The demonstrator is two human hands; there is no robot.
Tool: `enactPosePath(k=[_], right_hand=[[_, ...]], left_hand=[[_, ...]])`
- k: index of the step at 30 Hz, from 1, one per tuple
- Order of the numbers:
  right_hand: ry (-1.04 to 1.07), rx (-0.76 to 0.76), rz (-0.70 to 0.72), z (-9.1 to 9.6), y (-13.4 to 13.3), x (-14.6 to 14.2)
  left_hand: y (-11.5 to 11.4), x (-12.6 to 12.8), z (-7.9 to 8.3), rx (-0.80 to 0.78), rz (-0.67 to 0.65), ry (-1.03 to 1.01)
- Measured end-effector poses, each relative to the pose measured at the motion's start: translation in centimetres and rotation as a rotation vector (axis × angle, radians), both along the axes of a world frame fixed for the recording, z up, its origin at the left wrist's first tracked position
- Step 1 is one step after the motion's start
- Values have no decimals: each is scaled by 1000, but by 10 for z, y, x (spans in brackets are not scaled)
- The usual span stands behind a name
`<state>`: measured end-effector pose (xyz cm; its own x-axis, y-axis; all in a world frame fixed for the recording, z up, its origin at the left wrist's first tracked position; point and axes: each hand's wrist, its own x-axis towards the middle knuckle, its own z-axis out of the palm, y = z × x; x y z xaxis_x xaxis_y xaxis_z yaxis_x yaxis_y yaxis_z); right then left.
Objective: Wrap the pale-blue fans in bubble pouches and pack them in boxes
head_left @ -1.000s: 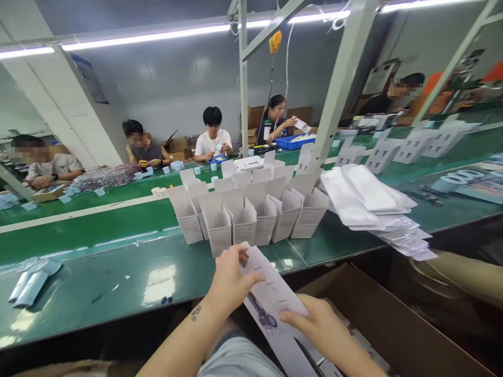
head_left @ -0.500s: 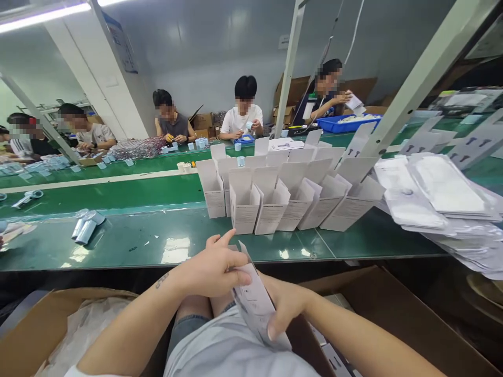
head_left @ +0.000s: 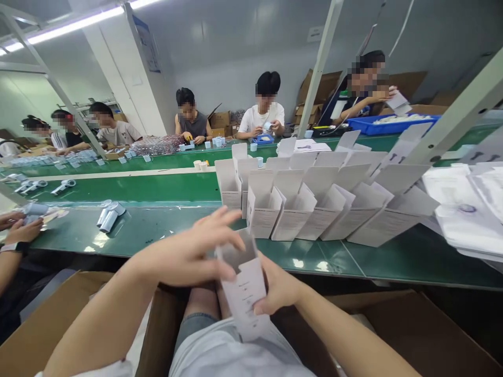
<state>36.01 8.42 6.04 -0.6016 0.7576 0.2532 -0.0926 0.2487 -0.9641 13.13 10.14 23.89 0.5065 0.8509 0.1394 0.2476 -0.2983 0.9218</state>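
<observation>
Opened wider since the earlier frame, white carton (head_left: 244, 306) is leaning at lower centre, long axis running up-frame, the right hand (head_left: 280, 284) gripping its right side, the left hand (head_left: 198, 255) spreading half-open fingers over its mouth, contact unclear.

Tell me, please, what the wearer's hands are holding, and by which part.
The right hand holds a white box by its side, thumb on the printed face; the left hand is at its open top, grip unclear.

The dark-printed carton (head_left: 247, 303) is white, the workbench (head_left: 137, 220) green.
</observation>
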Motion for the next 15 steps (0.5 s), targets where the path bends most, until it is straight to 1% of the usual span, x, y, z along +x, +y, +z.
enactPosePath(k=[1, 2, 3, 4, 6, 7, 8, 9, 11, 12, 13, 14, 15], right_hand=[[-2, -5, -8, 5, 1, 7], [-10, -8, -13, 10, 2, 13], [-23, -8, -13, 15, 4, 18], [-38, -2, -3, 19, 6, 22], [-62, 11, 44, 24, 9, 26], [-75, 17, 72, 23, 11, 28], [-87, 20, 92, 22, 11, 29], [-99, 22, 96, 20, 11, 31], [-98, 38, 51, 15, 4, 37], [-84, 61, -11, 15, -3, 40], [-78, 100, -110, 16, -12, 43], [-96, 163, -226, 18, -23, 44], [-144, 260, -339, 23, -34, 44]], left_hand=[[6, -5, -5, -31, -2, -28], [10, -7, -15, -72, -14, -77], [14, -5, -30, -129, -30, -145], [17, -1, -47, -229, -81, -213], [18, 18, -84, -485, -218, -395], [16, 29, -100, -589, -251, -497], [14, 41, -112, -673, -243, -589], [11, 52, -119, -730, -196, -657], [4, 68, -124, -783, -46, -702], [1, 73, -123, -780, 27, -699], [-2, 77, -121, -760, 90, -697], [-4, 81, -119, -729, 148, -705], [-7, 85, -118, -691, 201, -716]])
